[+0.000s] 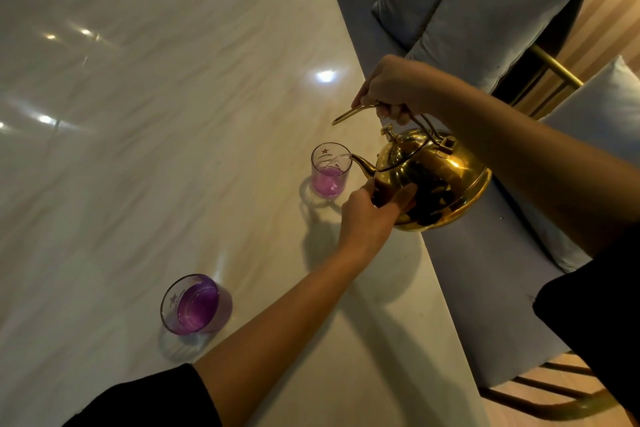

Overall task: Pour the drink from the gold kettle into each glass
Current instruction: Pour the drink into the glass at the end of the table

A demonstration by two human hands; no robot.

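Observation:
A shiny gold kettle (436,180) hangs tilted over the table's right edge, its spout at the rim of the far glass (330,170). A thin stream runs from the spout into that glass, which holds some pink-purple drink. My right hand (398,90) grips the kettle's thin gold handle from above. My left hand (367,215) presses with straight fingers against the kettle's lower front side. A second glass (194,303), closer to me on the left, is largely filled with purple drink and stands untouched.
The glossy white marble table (156,114) reflects ceiling lights. Beyond its right edge runs a grey cushioned bench (485,288) with gold metal frame and pale pillows (478,21).

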